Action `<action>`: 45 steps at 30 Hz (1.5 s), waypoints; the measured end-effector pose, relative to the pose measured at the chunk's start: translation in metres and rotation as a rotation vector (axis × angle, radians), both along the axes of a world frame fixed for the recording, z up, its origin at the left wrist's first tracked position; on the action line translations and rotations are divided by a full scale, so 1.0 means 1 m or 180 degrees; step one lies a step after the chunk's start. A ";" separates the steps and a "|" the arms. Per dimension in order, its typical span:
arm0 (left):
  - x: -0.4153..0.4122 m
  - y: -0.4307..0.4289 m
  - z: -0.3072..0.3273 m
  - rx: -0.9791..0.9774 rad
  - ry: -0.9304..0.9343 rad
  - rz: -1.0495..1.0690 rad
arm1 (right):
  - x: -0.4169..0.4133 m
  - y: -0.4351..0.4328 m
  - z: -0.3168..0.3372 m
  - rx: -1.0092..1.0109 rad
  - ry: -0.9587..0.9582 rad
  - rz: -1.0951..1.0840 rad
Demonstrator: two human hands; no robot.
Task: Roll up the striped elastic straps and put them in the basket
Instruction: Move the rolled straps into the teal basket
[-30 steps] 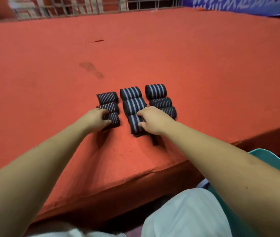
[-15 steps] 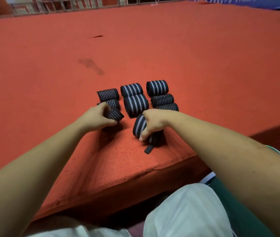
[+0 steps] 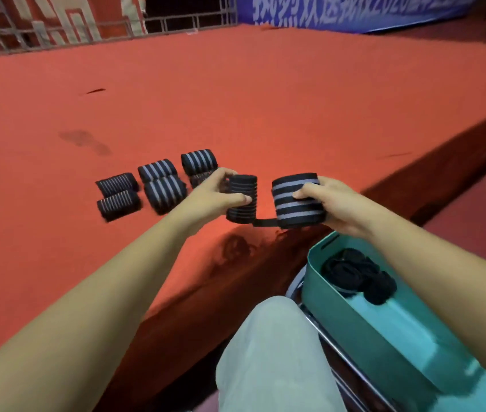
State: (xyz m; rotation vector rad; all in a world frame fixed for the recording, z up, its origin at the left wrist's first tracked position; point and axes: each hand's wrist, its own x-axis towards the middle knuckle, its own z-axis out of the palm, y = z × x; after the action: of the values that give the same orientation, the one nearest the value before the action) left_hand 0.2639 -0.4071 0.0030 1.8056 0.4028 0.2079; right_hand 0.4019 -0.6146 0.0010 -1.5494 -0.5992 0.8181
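Left hand (image 3: pixel 209 197): fingers (image 3: pixel 221 174) curled round narrow-striped roll (image 3: pixel 241 200); right hand (image 3: pixel 342 203) gripped wide-striped roll (image 3: pixel 296 202). Both held clear of red platform (image 3: pixel 265 99), just short of teal basket (image 3: pixel 354 322), probably two per trip. Other rolls (image 3: pixel 164 190) lay on platform.

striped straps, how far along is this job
Done: several dark rolls lie in the teal basket. In hand: the left hand grips a thin-striped roll, the right hand a wide-striped roll, neither in the basket yet. Left: about six rolls on the red mat.
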 end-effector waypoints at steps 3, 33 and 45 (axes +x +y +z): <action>0.040 -0.043 -0.012 -0.0082 0.0086 -0.0369 | 0.021 -0.057 -0.013 -0.0126 -0.0076 -0.0491; 0.212 -0.232 -0.201 0.3048 0.1114 -0.2884 | 0.058 -0.197 -0.225 -0.3401 -0.0220 -0.2111; 0.222 -0.238 -0.218 0.2857 0.1132 -0.2807 | 0.059 -0.192 -0.248 -0.3158 -0.0027 -0.2229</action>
State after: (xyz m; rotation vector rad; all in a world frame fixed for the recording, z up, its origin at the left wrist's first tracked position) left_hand 0.4858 -0.6454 -0.2148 2.7264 -0.3435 -0.6583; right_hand 0.4610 -0.8071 -0.2468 -2.4345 0.4514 0.5584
